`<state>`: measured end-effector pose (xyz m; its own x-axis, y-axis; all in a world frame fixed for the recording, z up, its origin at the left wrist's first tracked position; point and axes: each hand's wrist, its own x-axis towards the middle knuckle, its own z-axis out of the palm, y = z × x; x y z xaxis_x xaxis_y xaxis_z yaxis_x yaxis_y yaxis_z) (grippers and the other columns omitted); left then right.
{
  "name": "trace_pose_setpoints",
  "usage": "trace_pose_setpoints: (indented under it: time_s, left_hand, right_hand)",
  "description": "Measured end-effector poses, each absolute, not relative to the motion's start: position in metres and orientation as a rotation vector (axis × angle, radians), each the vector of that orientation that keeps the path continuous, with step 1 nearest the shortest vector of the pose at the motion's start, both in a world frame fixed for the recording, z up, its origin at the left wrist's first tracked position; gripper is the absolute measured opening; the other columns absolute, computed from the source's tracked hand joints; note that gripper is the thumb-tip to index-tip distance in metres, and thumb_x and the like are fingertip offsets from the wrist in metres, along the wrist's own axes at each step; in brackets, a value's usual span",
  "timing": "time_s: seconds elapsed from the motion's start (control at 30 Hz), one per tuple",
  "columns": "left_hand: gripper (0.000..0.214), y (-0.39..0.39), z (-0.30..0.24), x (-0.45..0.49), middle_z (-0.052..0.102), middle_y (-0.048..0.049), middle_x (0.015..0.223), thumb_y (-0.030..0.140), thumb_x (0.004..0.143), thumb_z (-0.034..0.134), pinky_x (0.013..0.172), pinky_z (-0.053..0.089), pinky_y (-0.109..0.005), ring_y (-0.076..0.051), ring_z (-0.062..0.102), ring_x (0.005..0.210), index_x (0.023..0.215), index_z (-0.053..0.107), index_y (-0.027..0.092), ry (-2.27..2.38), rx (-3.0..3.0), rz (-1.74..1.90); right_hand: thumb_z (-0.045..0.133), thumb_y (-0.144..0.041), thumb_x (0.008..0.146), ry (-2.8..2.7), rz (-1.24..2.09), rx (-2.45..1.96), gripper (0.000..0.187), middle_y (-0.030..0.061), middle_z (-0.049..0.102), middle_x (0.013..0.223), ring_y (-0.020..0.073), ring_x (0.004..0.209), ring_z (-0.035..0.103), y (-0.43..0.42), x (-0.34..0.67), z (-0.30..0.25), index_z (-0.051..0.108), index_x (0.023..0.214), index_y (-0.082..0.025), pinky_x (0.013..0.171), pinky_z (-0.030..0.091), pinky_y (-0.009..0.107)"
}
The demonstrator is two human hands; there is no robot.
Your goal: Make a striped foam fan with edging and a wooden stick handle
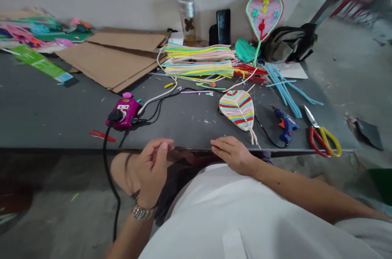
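Note:
My left hand (154, 165) is at the table's front edge, palm turned inward. Its fingers are curled and the thumb lies against them, with nothing visible in the grasp. My right hand (234, 153) rests at the same edge, fingers stretched out and holding nothing. Just beyond it lies a leaf-shaped fan (237, 108) striped with coloured pipe cleaners, its pale stems pointing toward me. To its right are a blue hot glue gun (286, 125) and scissors (321, 134) with red and yellow handles.
Bundled pipe cleaners (199, 59), loose blue ones (283, 89) and cardboard sheets (116, 56) lie farther back. A magenta power adapter (124, 112) with black cables and a red cutter (102, 135) are at left. A bottle (188, 22), phone (223, 26), decorated fan (265, 16) and bag (289, 42) stand near the wall.

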<state>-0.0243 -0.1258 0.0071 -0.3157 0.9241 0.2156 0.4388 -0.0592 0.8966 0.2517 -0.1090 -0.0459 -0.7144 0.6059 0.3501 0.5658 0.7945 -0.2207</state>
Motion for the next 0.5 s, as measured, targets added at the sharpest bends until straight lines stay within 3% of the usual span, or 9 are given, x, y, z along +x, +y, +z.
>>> trace_pose_setpoints:
  time_s: [0.07, 0.13, 0.3, 0.5]
  left_hand:
    - [0.024, -0.127, 0.011, -0.02, 0.077, -0.0049, 0.087, 0.035, 0.098, 0.058, 0.075, 0.059, -0.028, -0.016, 0.072, 0.077, 0.094, 0.074, 0.017, 1.724, 1.501, 1.362]
    - [0.023, -0.127, 0.014, -0.018, 0.077, -0.0046, 0.087, 0.033, 0.098, 0.059, 0.074, 0.059, -0.027, -0.016, 0.072, 0.076, 0.093, 0.074, 0.017, 1.689, 1.548, 1.369]
    - [0.022, -0.127, 0.016, -0.021, 0.077, -0.0052, 0.088, 0.034, 0.096, 0.06, 0.073, 0.059, -0.027, -0.016, 0.072, 0.076, 0.092, 0.073, 0.017, 1.667, 1.516, 1.405]
    - [0.024, -0.125, 0.017, -0.016, 0.078, -0.0047, 0.087, 0.036, 0.097, 0.06, 0.075, 0.059, -0.028, -0.017, 0.073, 0.078, 0.094, 0.075, 0.017, 1.699, 1.442, 1.301]
  right_hand:
    - [0.045, -0.019, 0.108, -2.508, 0.17, -0.928, 0.033, 0.012, 0.077, 0.105, 0.0213, 0.099, 0.068, -0.099, 0.245, -0.04, 0.078, 0.102, -0.017, 0.087, 0.055, 0.038]
    - [0.045, -0.017, 0.107, -2.439, 0.223, -1.01, 0.034, 0.0102, 0.073, 0.093, 0.0208, 0.089, 0.063, -0.082, 0.231, -0.033, 0.076, 0.095, -0.016, 0.082, 0.053, 0.034]
    - [0.058, -0.017, 0.1, -2.27, 0.307, -1.509, 0.018, 0.0174, 0.068, 0.113, 0.0271, 0.105, 0.06, -0.035, 0.193, -0.015, 0.071, 0.111, -0.01, 0.092, 0.049, 0.038]
    - [0.05, 0.002, 0.087, -2.499, 0.609, -1.437, 0.023, 0.0106, 0.068, 0.095, 0.0214, 0.088, 0.058, -0.068, 0.204, 0.007, 0.066, 0.092, -0.014, 0.082, 0.045, 0.033]
